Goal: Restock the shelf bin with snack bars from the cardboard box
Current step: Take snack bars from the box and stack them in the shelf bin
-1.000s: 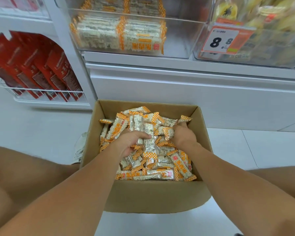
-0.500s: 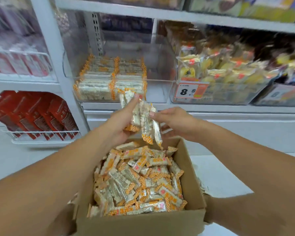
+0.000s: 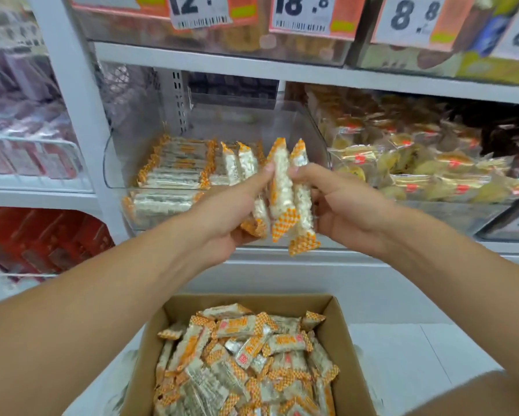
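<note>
Fingers first: your left hand [image 3: 222, 214] is curled round a bundle of snack bars [image 3: 282, 193], thumb up along the front wrapper, while your right hand [image 3: 345, 208] pinches the same bundle from the other side. Both are grasping, neither released. The bars stand roughly upright btwn the two hands, orange checkered ends top and bottom.

Nearest to you, the cardboard box [image 3: 339, 334] sits low in view, open and w/ plenty of loose bars left inside. So the job is far from done, by my reading.

Next out, the bundle hangs well above the box and right in front of the clear shelf bin [image 3: 117, 163]. It isn't in the bin yet. Inside the bin, flat stacks of the same bars [image 3: 174, 166] fill the left part and a few stand on edge beside them; the right part looks bare.

Vs. half a sec ago: the bundle was just above the box rim, now it's up at bin height, and the view has tilted up so the price tags [image 3: 300, 13] on the shelf above show. A sec ago both hands were down in the box, gathering.

Meaning: pick is done, transfer nearly done. Likely next is sliding the bundle into that bare right side w/o knocking the standing bars over.
</note>
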A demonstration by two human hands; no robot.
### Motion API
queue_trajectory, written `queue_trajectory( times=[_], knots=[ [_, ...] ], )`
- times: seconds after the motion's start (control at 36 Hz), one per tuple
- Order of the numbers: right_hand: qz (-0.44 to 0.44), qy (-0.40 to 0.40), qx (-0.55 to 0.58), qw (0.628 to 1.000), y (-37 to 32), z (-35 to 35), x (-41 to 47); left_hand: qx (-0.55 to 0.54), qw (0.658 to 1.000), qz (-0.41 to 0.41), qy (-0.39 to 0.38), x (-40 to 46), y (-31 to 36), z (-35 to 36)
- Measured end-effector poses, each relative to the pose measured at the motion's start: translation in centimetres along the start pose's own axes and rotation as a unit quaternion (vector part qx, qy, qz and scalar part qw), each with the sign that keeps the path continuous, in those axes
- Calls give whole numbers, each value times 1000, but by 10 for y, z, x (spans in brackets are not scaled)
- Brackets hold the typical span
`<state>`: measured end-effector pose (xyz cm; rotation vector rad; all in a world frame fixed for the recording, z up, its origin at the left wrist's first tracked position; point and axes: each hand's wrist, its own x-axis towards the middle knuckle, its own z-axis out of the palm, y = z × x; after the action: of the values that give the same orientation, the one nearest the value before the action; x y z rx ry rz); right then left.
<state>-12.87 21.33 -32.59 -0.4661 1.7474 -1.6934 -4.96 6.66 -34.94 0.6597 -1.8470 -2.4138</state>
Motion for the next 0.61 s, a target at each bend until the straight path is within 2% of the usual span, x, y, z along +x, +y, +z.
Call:
queue_trajectory(
  times=[0.14, 0.28, 0.39, 0.5, 0.61],
  knots=[
    [-63, 60, -52, 995, 8, 9, 16, -84, 993, -26, -74, 4, 7, 4],
    [-49, 58, -112, 991, 10, 0, 24, -81, 995, -19, -62, 6, 4, -1],
    [-51, 69, -113, 990, 14, 1, 26, -49, 997, 12, -58, 7, 4, -5],
    [-82, 95, -96, 987, 20, 3, 25, -15, 997, 9, -78, 7, 1, -10],
    [-103, 160, -81, 978, 25, 0, 24, -24, 997, -2, -68, 4, -2, -5]
  ],
)
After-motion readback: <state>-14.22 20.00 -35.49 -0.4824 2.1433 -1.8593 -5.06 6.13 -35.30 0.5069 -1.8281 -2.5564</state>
